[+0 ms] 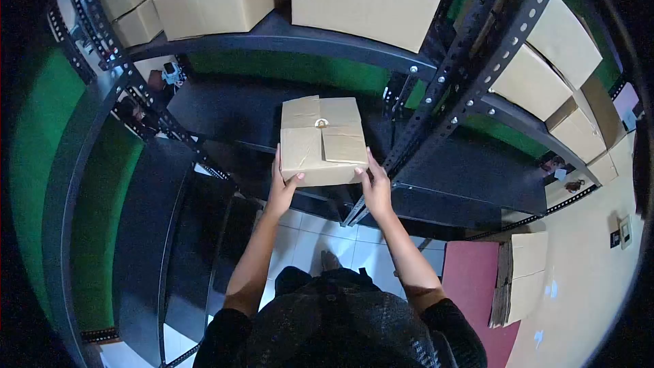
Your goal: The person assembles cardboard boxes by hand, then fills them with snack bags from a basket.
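Note:
A closed brown cardboard box [303, 146] with interleaved top flaps is held between my two hands, over the front of a dark shelf [225, 112]. My left hand [280, 182] grips its near left corner, thumb on the front face and fingers along the side. On the near right corner my right hand [375, 180] does the same, thumb against the front. A small round opening shows where the flaps meet. The underside of the box is hidden.
Cardboard boxes [361, 0] line the upper shelf, with more boxes [535, 85] at the right. A perforated metal post [470, 85] rises right of my hands. Dark shelves [146, 232] run along the left. Flattened cardboard [528, 279] leans near a red panel [470, 286].

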The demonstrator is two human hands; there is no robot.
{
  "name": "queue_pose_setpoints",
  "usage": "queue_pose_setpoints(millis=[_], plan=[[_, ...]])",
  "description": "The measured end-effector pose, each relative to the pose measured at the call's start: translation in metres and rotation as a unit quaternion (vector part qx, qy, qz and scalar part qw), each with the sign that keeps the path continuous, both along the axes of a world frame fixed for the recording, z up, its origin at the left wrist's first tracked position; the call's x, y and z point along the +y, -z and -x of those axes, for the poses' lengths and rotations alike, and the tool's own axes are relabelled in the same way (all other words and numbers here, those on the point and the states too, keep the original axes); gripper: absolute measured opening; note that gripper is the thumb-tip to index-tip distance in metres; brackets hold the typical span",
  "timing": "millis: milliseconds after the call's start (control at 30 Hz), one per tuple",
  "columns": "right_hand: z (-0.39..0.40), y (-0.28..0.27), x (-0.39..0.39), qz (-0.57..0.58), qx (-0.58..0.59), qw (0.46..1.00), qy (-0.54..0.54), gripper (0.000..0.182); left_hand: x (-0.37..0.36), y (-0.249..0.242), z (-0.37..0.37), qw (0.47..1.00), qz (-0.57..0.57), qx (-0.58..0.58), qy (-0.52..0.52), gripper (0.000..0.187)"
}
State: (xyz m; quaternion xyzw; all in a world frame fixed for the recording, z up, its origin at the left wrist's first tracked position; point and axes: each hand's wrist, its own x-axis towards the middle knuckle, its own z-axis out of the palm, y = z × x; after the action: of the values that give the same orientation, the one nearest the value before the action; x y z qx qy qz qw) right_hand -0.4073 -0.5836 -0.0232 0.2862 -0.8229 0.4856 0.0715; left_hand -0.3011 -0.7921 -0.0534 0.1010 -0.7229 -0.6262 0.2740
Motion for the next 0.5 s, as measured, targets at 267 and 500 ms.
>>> queue_pose_setpoints(millis=[267,500], plan=[[0.000,0.011,0.033,0.189,0.093,0.975,0.075,0.028,-0.037,-0.006,0.034,0.997,0.074,-0.024,0.029,0.077],[0.118,0.003,0.113,0.211,0.018,0.947,0.242,0.019,-0.042,-0.006,0.097,0.991,0.076,-0.029,0.106,0.076]])
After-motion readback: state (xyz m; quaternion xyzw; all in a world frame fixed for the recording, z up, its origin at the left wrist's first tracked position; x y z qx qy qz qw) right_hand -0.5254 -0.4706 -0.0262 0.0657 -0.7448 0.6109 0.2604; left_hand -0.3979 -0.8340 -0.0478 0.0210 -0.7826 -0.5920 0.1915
